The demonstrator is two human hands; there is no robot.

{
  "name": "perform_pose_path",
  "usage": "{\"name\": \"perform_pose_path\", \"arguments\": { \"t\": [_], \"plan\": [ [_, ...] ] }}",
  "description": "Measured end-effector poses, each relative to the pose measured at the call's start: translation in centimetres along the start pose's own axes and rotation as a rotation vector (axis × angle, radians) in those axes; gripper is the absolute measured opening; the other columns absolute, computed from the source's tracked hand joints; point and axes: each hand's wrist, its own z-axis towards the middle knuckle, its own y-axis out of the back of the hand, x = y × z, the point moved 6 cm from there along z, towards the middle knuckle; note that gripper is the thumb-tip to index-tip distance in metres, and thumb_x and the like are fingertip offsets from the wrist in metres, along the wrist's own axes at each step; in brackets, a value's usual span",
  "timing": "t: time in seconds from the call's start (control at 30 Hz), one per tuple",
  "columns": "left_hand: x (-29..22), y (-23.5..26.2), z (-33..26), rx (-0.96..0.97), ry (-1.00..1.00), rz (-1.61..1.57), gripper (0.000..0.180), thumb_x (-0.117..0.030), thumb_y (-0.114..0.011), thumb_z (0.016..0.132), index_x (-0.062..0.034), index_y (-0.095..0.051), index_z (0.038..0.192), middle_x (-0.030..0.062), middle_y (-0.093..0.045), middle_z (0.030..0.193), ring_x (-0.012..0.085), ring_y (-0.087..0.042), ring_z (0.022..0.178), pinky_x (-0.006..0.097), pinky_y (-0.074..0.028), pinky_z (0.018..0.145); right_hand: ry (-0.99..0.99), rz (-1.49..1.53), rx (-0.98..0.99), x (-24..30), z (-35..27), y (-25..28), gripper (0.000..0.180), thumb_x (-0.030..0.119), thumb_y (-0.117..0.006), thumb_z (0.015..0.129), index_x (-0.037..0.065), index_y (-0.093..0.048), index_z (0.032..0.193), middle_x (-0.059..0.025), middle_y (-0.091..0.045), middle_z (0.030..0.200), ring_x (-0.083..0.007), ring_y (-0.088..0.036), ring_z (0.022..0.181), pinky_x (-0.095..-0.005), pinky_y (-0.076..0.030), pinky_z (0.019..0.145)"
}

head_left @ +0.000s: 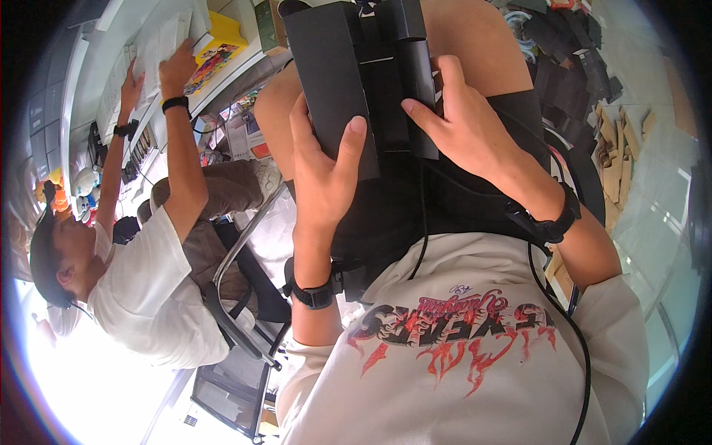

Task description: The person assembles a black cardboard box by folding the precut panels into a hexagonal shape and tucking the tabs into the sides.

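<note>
left hand [322, 174] grasps black folded card box [348, 70] | right hand [463, 122] grips its other side, seemingly | lap

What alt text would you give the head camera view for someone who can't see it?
Both of the seated person's hands, left hand and right hand, grip a flat black cardboard box over their lap. To the left, a co-worker in a white shirt reaches up to papers on a desk.

Single head camera, steeply downward, close over lap [415, 200]; fisheye.
</note>
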Motion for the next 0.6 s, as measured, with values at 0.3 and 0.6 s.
{"name": "perform_pose_path", "arguments": {
  "t": [0.3,0.6],
  "plan": [
    [0.06,-0.02,0.09,0.014,-0.04,0.008,0.063,-0.028,-0.065,0.09,0.0092,-0.037,0.133,0.025,-0.057,0.12,0.0304,-0.057,0.11,0.036,-0.042,0.097,0.004,-0.005,0.001,-0.05,0.02,-0.14,0.047,0.026,-0.063,0.09,-0.007,-0.037,0.113,-0.0326,-0.061,0.076,-0.0477,-0.063,0.072,-0.0501,-0.051,0.061],
    [-0.1,-0.12,0.14,0.02,-0.016,-0.012,0.064,-0.029,-0.065,0.09,0.0087,-0.036,0.133,0.0255,-0.058,0.119,0.0308,-0.058,0.11,0.037,-0.043,0.097,-0.002,-0.012,0.0,0.03,0.01,0.0,0.047,0.026,-0.063,0.09,-0.007,-0.037,0.113,-0.0331,-0.061,0.077,-0.0483,-0.063,0.073,-0.05,-0.051,0.061]
  ]
}}
